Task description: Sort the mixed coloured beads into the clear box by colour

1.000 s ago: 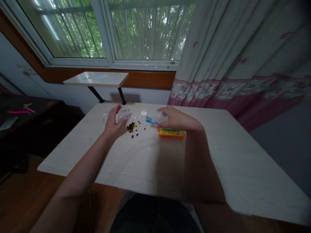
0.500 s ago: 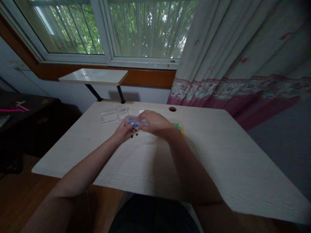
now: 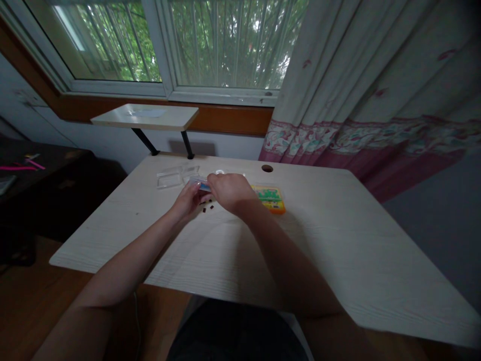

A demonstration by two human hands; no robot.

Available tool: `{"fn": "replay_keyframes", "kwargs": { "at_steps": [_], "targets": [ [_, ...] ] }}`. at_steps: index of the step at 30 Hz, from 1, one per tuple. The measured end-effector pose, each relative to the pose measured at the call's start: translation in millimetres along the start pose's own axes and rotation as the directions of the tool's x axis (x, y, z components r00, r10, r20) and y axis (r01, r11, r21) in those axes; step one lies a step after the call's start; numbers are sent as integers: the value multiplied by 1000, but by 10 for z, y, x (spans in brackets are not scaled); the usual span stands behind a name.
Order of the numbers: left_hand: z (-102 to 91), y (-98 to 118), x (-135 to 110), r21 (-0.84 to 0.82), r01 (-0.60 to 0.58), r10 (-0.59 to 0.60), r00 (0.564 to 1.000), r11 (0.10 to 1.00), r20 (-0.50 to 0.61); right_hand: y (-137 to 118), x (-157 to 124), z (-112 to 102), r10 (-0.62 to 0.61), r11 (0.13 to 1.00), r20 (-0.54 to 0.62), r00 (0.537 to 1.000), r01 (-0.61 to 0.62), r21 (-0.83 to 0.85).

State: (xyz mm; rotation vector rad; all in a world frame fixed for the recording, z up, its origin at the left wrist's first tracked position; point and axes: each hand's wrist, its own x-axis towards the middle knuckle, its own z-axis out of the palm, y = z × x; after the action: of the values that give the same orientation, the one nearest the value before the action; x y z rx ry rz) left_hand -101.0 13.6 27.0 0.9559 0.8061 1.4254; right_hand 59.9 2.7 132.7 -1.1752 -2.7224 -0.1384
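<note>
Between my two hands is a small clear plastic box (image 3: pixel 204 186) with something blue in it, held above the table. My left hand (image 3: pixel 187 200) is closed around its left end. My right hand (image 3: pixel 232 190) grips the other end from above and hides much of the box. Several small dark brown pieces (image 3: pixel 204 210) lie on the table just below the hands. To the right of my right hand lies a yellow-orange case (image 3: pixel 277 207) with green pieces showing through its top.
An open clear plastic case (image 3: pixel 169 180) lies at the back left of the pale wooden table (image 3: pixel 180 260). A small raised shelf (image 3: pixel 176 120) on black legs stands behind it. A round cable hole (image 3: pixel 267 168) is at the back edge, near the curtain (image 3: pixel 319 130).
My right hand has shifted slightly left and turned over the box, covering more of it. More of the yellow-orange case now shows.
</note>
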Motion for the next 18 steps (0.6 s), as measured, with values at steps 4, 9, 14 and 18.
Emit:
{"fn": "replay_keyframes", "kwargs": {
  "at_steps": [4, 9, 14, 18],
  "targets": [
    [-12, 33, 1, 21, -11, 12, 999, 1000, -37, -73, 7, -6, -4, 1000, 7, 1000, 3, 26],
    [7, 50, -52, 50, -2, 2, 1000, 999, 3, 80, 17, -41, 155, 985, -57, 986, -150, 86],
    [-9, 51, -68, -29, 55, -53, 996, 998, 76, 262, 18, -74, 172, 970, -102, 980, -150, 192],
    [-35, 72, -46, -76, 102, -93, 990, 992, 110, 330, 7, -74, 241, 944, -131, 962, -201, 262]
  ]
}}
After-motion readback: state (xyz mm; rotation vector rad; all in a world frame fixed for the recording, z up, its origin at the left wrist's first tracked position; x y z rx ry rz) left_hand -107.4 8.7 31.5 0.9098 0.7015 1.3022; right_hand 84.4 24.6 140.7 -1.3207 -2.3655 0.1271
